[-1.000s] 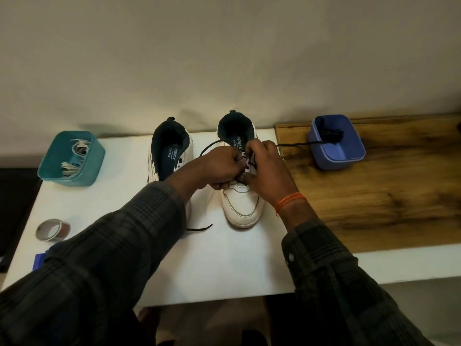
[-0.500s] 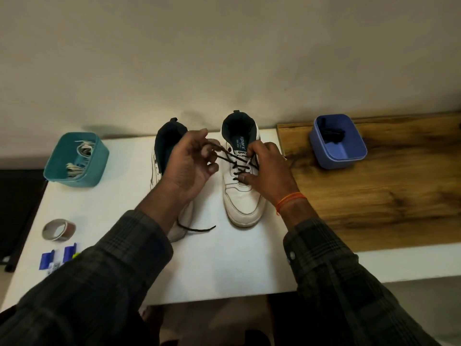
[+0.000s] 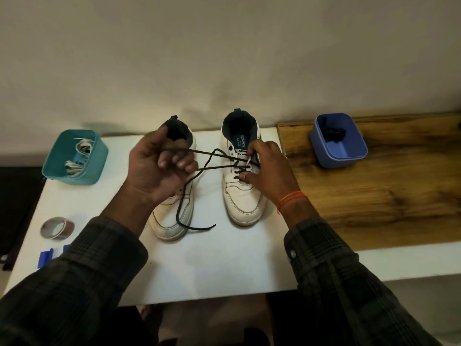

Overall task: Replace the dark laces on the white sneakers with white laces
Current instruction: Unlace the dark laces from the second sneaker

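From the head view, the left hand (image 3: 159,168) covers the middle of the left sneaker (image 3: 174,221), so its eyelets are hidden, and blue objects (image 3: 45,257) at the table's near left are partly covered by the sleeve and hard to identify. The left hand is raised above this sneaker, palm turned toward the camera, fingers curled around the dark lace (image 3: 199,168), which runs in two strands across the gap to the right sneaker (image 3: 242,196); a loose end lies on the white table (image 3: 212,265) between the shoes. The right hand (image 3: 267,171) rests on the right sneaker's lacing area; its thumb and fingers seem to pinch the lace near the upper eyelets, though this is small and dim. There are two white sneakers, standing side by side, toes toward the person. There are two tubs: a teal tub (image 3: 74,158) at the left with white laces (image 3: 79,153) inside, and a blue tub (image 3: 339,143) on the wooden board (image 3: 386,196) with something dark inside. One tape roll (image 3: 57,227) lies near the left edge.
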